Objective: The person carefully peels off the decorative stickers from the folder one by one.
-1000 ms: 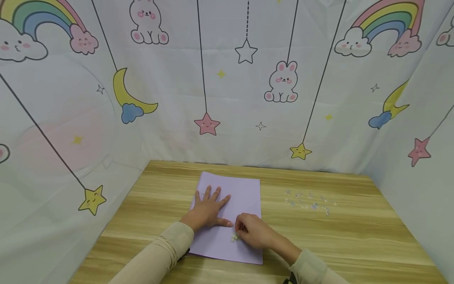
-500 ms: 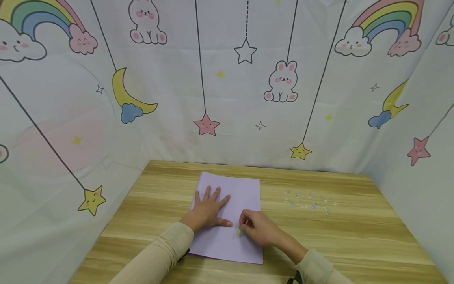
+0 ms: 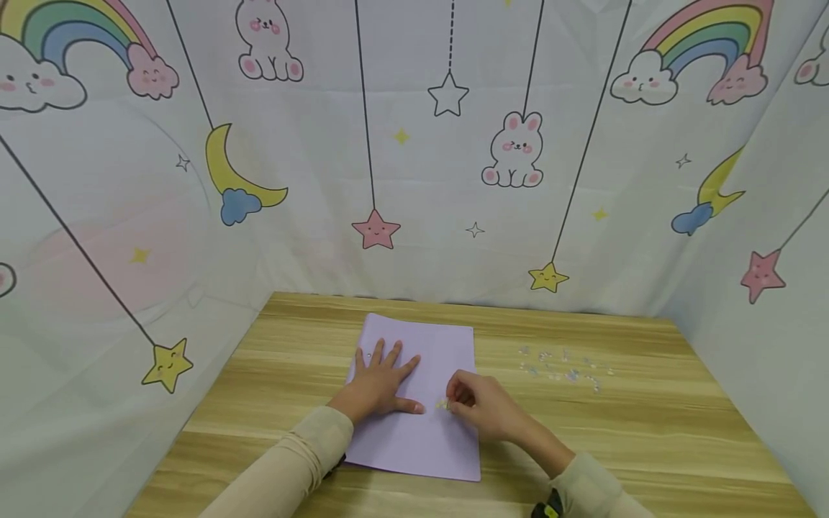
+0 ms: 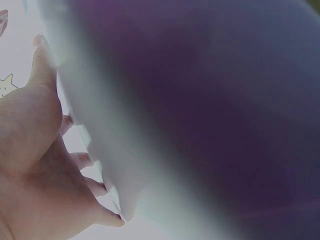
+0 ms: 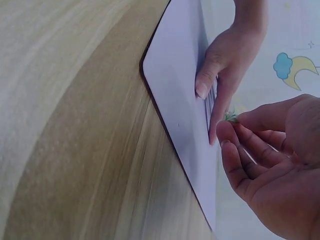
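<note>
A flat purple booklet (image 3: 421,453) lies on the table, with its long sides running away from me. My left hand (image 3: 376,381) rests on its left half, palm down and fingers spread. In the left wrist view that hand (image 4: 45,165) shows beside a large blurred purple surface. Over the booklet's right half, my right hand (image 3: 484,406) pinches a small yellow-green piece (image 3: 443,405) between thumb and forefinger. Seen from the right wrist, the piece (image 5: 230,117) is tiny, with an uneven edge, and partly covered by the fingertips.
Several tiny pale and bluish pieces (image 3: 573,375) lie scattered on the wooden table (image 3: 648,432) right of the booklet. A white cloth (image 3: 414,165) printed with rabbits, stars and rainbows hangs behind and at both sides.
My right hand has moved away from me and slightly right over the booklet, carrying the yellow-green piece along. The left hand has stayed in place.
</note>
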A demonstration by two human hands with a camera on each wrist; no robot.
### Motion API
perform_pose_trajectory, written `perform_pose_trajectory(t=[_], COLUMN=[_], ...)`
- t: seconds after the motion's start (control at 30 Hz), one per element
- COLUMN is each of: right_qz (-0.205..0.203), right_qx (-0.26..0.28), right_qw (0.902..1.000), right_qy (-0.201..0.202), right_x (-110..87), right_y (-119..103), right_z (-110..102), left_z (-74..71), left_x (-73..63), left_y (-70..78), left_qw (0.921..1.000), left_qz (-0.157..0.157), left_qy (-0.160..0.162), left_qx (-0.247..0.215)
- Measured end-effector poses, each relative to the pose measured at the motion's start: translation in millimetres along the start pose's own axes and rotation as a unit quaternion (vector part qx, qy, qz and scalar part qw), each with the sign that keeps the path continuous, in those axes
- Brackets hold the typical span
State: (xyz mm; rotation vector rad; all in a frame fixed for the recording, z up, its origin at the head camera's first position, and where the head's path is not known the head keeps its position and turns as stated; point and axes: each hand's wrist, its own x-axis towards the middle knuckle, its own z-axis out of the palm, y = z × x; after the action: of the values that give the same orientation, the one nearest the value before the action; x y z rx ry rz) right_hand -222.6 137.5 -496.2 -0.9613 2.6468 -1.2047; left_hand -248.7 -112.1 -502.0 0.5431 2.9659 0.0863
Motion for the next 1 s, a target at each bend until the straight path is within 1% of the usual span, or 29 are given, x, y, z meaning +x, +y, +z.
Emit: perform_pose_trajectory(t=[0.17,0.3,0.37,0.53,0.63,0.73,0.87,1.0], right_qz=[0.013,0.023,0.021,-0.003,-0.012,-0.015,-0.001,0.015], right_qx=[-0.005,-0.005,-0.010,-0.032,-0.041,-0.046,-0.057,-0.059], right_qw=[0.9998,0.9991,0.9983,0.9954,0.9948,0.9951,0.9945,0.9929], right_qy=[0.011,0.036,0.053,0.090,0.093,0.086,0.088,0.103], right_x=[-4.0,-7.3,-8.5,-9.9,-10.3,-10.5,-11.7,-14.5], right_y=[1.4,2.8,3.9,5.3,4.5,3.4,2.2,3.8], right_z=[-5.9,-11.4,-15.0,-28.6,-39.5,-51.1,-64.9,-75.6], left_z=[0.9,1.5,2.0,0.9,-0.9,-1.7,-1.2,-1.2], left_x=[0.0,0.6,0.7,0.8,0.5,-0.1,-0.8,-1.2], left_y=[0.1,0.0,-0.3,-0.5,-0.4,-0.3,-0.5,0.0], left_qw=[1.0000,1.0000,1.0000,1.0000,1.0000,1.0000,1.0000,1.0000], left_qz=[-0.003,-0.003,-0.002,0.000,0.002,0.003,0.003,0.003], left_qy=[-0.001,0.000,-0.002,-0.005,-0.004,-0.005,-0.006,-0.007], left_qx=[0.000,0.001,0.001,0.006,0.004,-0.001,-0.003,-0.004])
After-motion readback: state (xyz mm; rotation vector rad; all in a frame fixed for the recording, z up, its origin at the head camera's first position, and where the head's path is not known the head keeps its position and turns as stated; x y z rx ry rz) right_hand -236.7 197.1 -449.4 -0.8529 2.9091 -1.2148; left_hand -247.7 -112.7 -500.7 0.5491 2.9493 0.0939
